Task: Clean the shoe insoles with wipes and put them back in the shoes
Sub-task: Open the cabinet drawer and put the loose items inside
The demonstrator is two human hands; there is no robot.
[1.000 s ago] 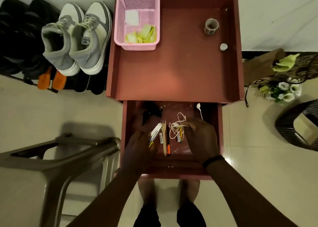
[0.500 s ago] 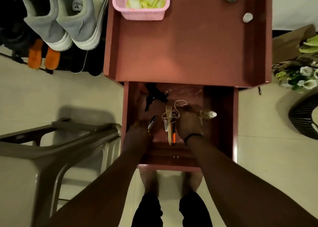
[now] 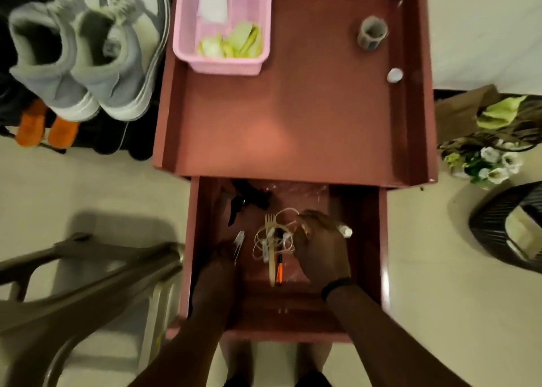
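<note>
Hands work inside the open drawer (image 3: 366, 240): the left hand (image 3: 217, 269) lies by its left wall, grip unclear; the right hand (image 3: 321, 248) curls round a small bottle (image 3: 344, 231). Beside them lie a wooden fork (image 3: 271, 240) and tangled cord (image 3: 281, 234). Grey shoes (image 3: 88, 55) stand left of the table (image 3: 293, 122), beside its pink basket (image 3: 223, 63).

Drawer (image 3: 366, 240): we see both hands inside; cord tangle (image 3: 274, 240), fork (image 3: 271, 248), pen (image 3: 279, 269) crowd the middle.
Tabletop (image 3: 293, 116): open centre; pink basket (image 3: 220, 63) blocks back-left.
</note>
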